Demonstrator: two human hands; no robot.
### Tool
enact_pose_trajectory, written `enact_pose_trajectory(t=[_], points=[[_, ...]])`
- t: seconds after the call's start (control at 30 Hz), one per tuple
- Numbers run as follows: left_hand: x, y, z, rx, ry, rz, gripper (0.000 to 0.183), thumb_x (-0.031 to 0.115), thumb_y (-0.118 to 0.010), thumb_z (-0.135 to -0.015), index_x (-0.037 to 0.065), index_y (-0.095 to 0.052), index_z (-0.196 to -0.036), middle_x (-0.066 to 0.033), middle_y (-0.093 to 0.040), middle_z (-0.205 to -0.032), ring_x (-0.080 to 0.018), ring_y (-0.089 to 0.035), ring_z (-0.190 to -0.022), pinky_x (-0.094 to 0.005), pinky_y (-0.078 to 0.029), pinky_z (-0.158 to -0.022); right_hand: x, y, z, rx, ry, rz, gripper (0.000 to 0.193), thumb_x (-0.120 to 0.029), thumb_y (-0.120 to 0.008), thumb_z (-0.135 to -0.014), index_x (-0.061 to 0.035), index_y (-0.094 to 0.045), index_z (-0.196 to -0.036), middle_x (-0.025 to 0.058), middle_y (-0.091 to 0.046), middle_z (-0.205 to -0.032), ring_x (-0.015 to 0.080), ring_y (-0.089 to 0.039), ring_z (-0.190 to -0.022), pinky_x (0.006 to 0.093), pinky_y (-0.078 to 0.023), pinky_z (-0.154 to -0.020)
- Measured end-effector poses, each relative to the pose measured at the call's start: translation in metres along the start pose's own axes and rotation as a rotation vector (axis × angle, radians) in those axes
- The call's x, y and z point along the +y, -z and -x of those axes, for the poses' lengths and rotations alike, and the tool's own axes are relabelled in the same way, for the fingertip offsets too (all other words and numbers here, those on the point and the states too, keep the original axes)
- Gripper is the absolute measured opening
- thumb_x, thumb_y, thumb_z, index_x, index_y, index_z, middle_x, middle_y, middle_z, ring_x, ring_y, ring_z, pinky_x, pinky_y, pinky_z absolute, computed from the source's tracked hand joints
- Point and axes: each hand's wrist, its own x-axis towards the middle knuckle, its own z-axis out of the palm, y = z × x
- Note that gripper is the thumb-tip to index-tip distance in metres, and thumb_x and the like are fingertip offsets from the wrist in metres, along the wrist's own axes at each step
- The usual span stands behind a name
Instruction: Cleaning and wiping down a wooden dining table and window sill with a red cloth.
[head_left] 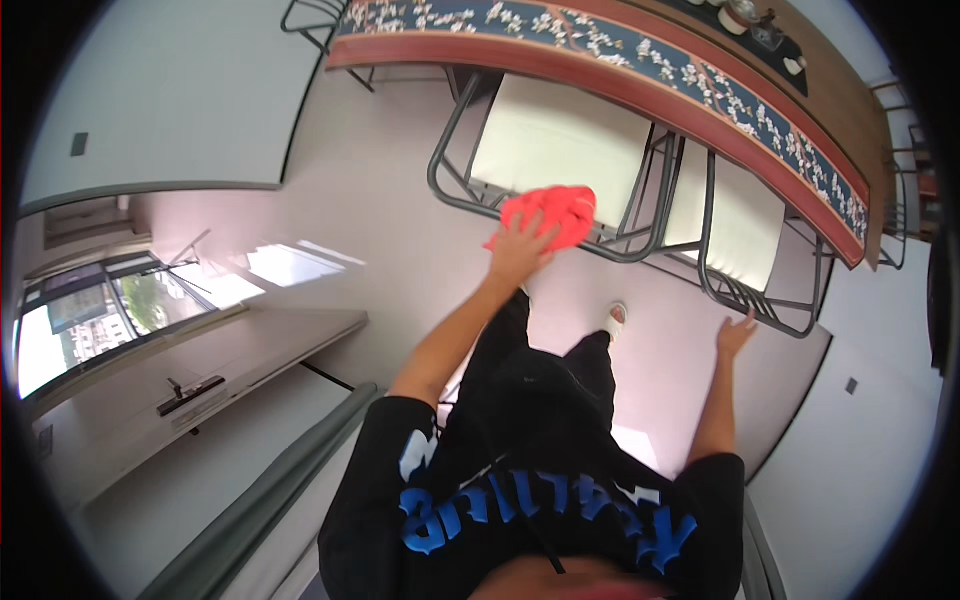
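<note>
My left hand grips a crumpled red cloth, with its fingers spread over the near side. The cloth lies against the dark metal back rail of a chair with a cream seat. To the right, a second chair of the same kind is tucked under the table. My right hand is beside that chair's back frame, fingers apart and nothing in them. Whether its fingertips touch the metal I cannot tell.
A long table with a dark blue, blossom-patterned runner edged in red spans the far side. Tea ware stands on it. A white wall and a window are at left. My shoe shows on the pale floor.
</note>
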Motion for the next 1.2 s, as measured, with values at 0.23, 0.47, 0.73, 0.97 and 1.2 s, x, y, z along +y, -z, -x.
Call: enact_pose_trajectory(t=[0.23,0.47,0.73,0.97,1.2], points=[[-0.13,0.028,0.014,0.083,0.128,0.072,0.059,0.038,-0.077,-0.069,0.024,-0.062,-0.124,-0.0095,-0.054,-0.13,-0.0359,-0.048,-0.115,-0.046,-0.051,-0.086,-0.261,0.011,0.115,-0.048,0.188,-0.307,0.063,-0.005,-0.06,-0.082,0.003,-0.038,-0.141,0.0276,-0.04,-0.142,0.0444,-0.033,-0.136,0.0522,-0.023,-0.115],[-0.189,0.069,-0.003,-0.164,0.641,0.454,0.056,0.047,-0.062,-0.087,0.014,-0.056,-0.132,-0.0139,-0.057,-0.13,-0.04,-0.048,-0.121,-0.0486,-0.05,-0.093,-0.473,0.024,0.154,-0.305,0.721,-0.452,0.061,-0.006,-0.065,-0.079,-0.0015,-0.044,-0.136,0.0284,-0.037,-0.144,0.0451,-0.035,-0.134,0.0526,-0.028,-0.111],[-0.213,0.201,0.057,-0.052,0.91,1.665,0.086,0.067,-0.018,-0.098,-0.002,-0.035,-0.145,-0.0156,-0.052,-0.14,-0.0281,-0.055,-0.121,-0.0382,-0.042,-0.104,-0.657,0.061,0.189,-0.846,1.3,-0.831,0.082,-0.012,-0.078,-0.07,-0.0058,-0.04,-0.143,0.0242,-0.037,-0.147,0.0422,-0.036,-0.136,0.0486,-0.031,-0.113],[-0.283,0.206,0.029,0.236,0.907,1.786,0.083,0.068,-0.019,-0.098,0.005,-0.03,-0.15,-0.0142,-0.033,-0.153,-0.0243,-0.025,-0.144,-0.0395,-0.027,-0.116,-0.797,0.038,0.096,-0.517,1.234,-1.1,0.055,-0.001,-0.062,-0.078,0.0,-0.051,-0.132,0.0221,-0.053,-0.134,0.036,-0.049,-0.128,0.0422,-0.036,-0.11],[-0.423,0.173,0.058,-0.051,1.263,1.315,0.048,0.03,-0.049,-0.099,0.013,-0.039,-0.143,-0.0097,-0.044,-0.144,-0.0269,-0.056,-0.119,-0.0402,-0.052,-0.089,-0.939,-0.04,-0.095,0.019,0.78,-0.816,0.07,-0.027,-0.076,-0.079,-0.0107,-0.045,-0.14,0.017,-0.048,-0.143,0.0372,-0.043,-0.133,0.0526,-0.038,-0.108]])
